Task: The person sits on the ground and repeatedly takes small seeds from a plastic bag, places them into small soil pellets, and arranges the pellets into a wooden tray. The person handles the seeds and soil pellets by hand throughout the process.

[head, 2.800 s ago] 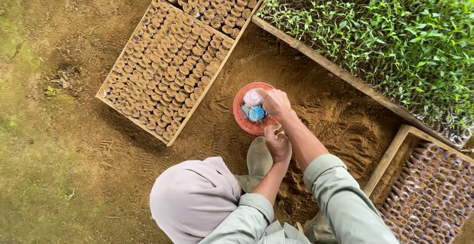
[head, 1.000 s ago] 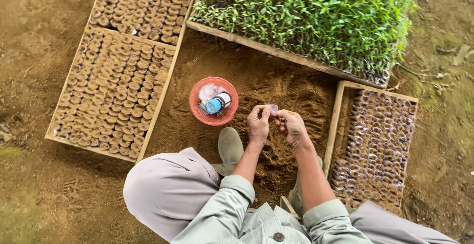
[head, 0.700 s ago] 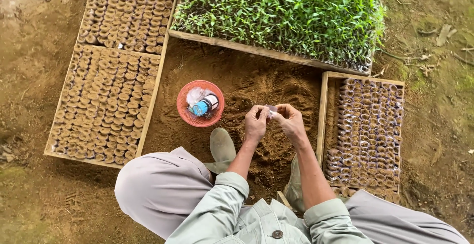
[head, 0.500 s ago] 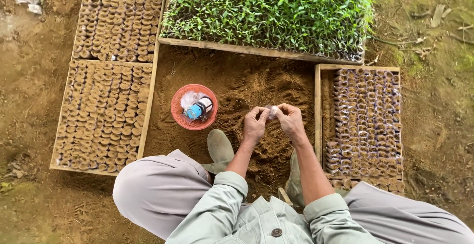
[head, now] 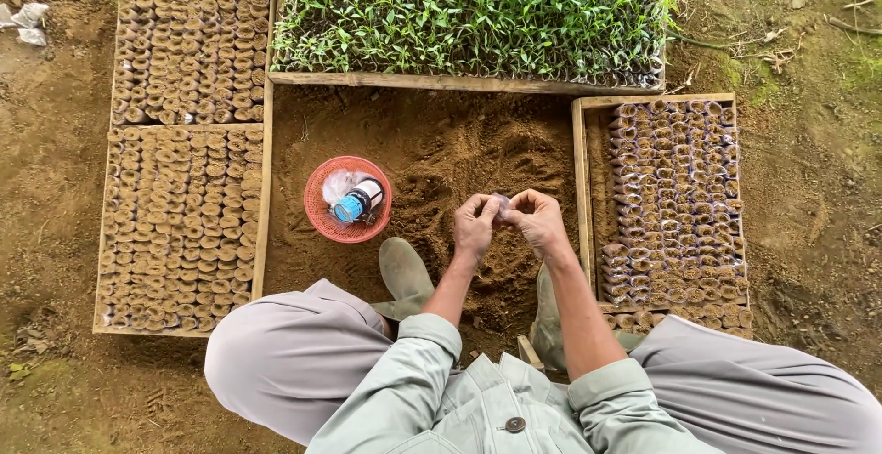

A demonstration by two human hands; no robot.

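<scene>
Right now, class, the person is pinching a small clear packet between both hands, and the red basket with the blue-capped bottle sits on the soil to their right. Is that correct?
Not quite. The head view shows the red basket with the blue-capped bottle on the soil to the person's left. Left hand and right hand do pinch the small clear packet.

Small clear packet [head: 502, 204] mostly hidden between pinching fingertips, seedling tray [head: 469, 17] cut off at top edge, basket [head: 317, 220] contents unclear
</scene>
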